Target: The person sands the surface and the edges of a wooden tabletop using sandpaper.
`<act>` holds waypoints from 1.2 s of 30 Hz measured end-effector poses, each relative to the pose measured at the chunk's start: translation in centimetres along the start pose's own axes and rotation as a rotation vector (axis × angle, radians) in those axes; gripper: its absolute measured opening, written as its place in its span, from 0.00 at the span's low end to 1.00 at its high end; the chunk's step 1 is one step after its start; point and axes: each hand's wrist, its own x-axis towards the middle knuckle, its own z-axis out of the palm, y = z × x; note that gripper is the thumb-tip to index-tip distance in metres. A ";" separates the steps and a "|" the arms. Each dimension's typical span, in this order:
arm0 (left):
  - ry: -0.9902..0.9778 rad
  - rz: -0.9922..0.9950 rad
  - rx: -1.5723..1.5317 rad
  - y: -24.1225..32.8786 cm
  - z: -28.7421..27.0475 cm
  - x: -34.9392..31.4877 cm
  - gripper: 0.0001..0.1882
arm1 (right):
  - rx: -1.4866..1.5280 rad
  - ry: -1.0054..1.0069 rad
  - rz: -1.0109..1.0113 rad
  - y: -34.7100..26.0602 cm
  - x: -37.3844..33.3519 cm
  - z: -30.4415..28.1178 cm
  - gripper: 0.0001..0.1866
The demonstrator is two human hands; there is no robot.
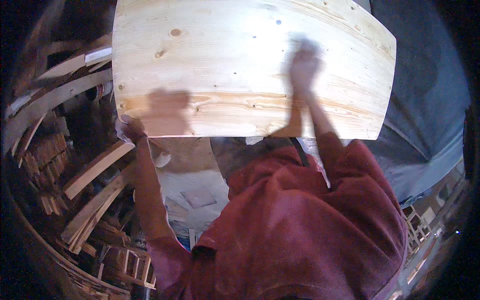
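Maroon shirt (295, 220) is seen nearest, knotty softwood panel (220, 60) just beyond it, probably stiff, bulky, best held by edges, clamped at near-left corner by left hand (131, 129), while blurred right hand's (304, 64) state over its face cannot be told.

Wide downward head-worn fisheye view, near both hands (305, 67)

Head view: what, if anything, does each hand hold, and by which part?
The left hand holds the board by its near left corner. The right hand is blurred over the board; whether it holds anything cannot be told.
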 end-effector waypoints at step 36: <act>-0.094 -0.190 -0.541 2.5 5.2 -1.6 0.23 | 0.109 -0.120 -0.917 15.9 -5.0 -7.0 0.39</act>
